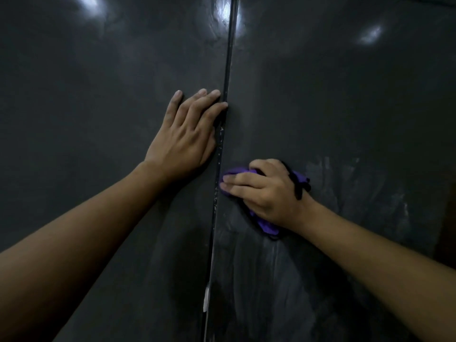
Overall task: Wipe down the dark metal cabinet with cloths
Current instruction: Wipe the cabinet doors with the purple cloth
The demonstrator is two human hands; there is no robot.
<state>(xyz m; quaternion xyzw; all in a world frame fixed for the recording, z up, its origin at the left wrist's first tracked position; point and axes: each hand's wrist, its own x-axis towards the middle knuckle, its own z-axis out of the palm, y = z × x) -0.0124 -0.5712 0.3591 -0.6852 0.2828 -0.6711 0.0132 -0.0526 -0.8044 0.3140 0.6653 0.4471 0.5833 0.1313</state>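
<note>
The right hand (269, 193) is gripping a bunched purple cloth (265, 227) and pressing it against the right door (345, 107) of the dark metal cabinet (308, 292), its fingertips lying just beside the vertical seam (228, 70). Slightly farther up, the left hand (187, 137) is resting flat and relaxed on the left door (86, 95), fingers straight, fingertips touching the seam. Pale streaks (357, 183) are showing around the cloth. Higher still, light reflections (225, 11) are glinting off the metal.

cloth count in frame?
1: purple cloth under the right hand, on the right door by the seam. Left hand is bare. Others may be out of view.
</note>
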